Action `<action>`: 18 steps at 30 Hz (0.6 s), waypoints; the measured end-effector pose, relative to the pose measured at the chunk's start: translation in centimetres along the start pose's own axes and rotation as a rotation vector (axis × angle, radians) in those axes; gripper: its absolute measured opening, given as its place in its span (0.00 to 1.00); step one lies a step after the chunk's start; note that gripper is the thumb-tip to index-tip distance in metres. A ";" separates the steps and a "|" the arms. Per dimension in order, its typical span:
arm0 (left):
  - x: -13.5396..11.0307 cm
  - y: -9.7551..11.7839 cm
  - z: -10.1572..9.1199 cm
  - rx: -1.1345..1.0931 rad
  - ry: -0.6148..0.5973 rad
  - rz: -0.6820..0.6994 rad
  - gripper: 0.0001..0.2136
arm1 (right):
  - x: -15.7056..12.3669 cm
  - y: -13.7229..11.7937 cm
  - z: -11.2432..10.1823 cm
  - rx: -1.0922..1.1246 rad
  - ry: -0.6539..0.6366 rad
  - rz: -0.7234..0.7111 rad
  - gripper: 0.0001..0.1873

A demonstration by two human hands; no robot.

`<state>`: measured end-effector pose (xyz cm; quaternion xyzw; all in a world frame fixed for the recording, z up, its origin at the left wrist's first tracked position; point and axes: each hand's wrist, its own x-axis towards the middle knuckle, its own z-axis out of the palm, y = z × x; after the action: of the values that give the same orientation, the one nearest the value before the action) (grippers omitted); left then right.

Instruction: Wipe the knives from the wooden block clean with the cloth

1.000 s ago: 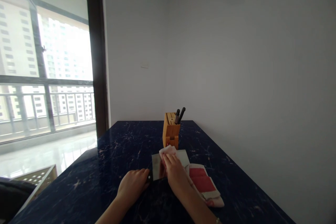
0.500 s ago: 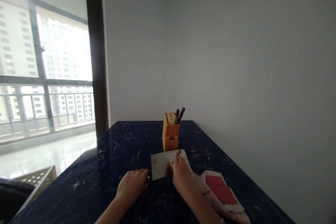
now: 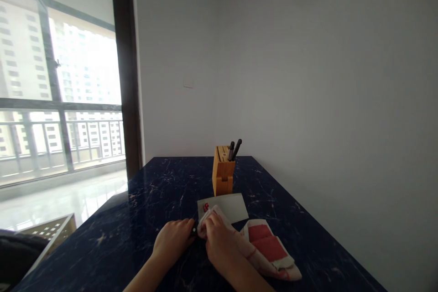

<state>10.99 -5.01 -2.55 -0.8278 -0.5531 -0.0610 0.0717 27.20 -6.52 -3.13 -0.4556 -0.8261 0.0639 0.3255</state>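
Note:
My left hand is wrapped round the black handle of a cleaver. Its broad, shiny blade points to the right, low over the dark table. Bunched in the fingers of my right hand is a white cloth with red patches, pressed against the blade near the handle end. The rest of the cloth trails to the right and lies on the table. A small red patch shows on the blade just beyond the bunched cloth. My right fingertips are partly hidden in the folds.
Just beyond the blade stands a wooden knife block with two black-handled tools in it. The dark blue marbled table meets a grey wall on the right. A perforated pale container is at lower left, below the window.
My right hand has slid the cloth leftward along the blade, from its middle to near the handle. The cloth's loose end has followed left. My left hand has stayed in place.

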 end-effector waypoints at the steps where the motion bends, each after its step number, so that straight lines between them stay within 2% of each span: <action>1: 0.0 0.0 0.0 -0.003 -0.002 -0.001 0.07 | 0.0 0.0 0.1 0.001 0.003 0.011 0.16; 7: -0.1 0.2 -0.4 -0.016 -0.027 -0.019 0.08 | 0.0 -0.3 0.2 -0.125 -0.048 -0.076 0.17; 12: -0.2 0.4 -0.6 0.000 -0.035 -0.026 0.09 | 0.0 0.7 -0.4 -0.189 -0.056 0.023 0.18; 18: 0.0 0.2 -0.5 -0.001 -0.029 -0.034 0.09 | 0.4 3.6 -1.8 -0.288 0.026 0.130 0.18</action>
<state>11.13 -5.20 -2.07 -0.8189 -0.5682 -0.0508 0.0622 30.70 -4.42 -2.96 -0.5510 -0.7911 -0.0404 0.2627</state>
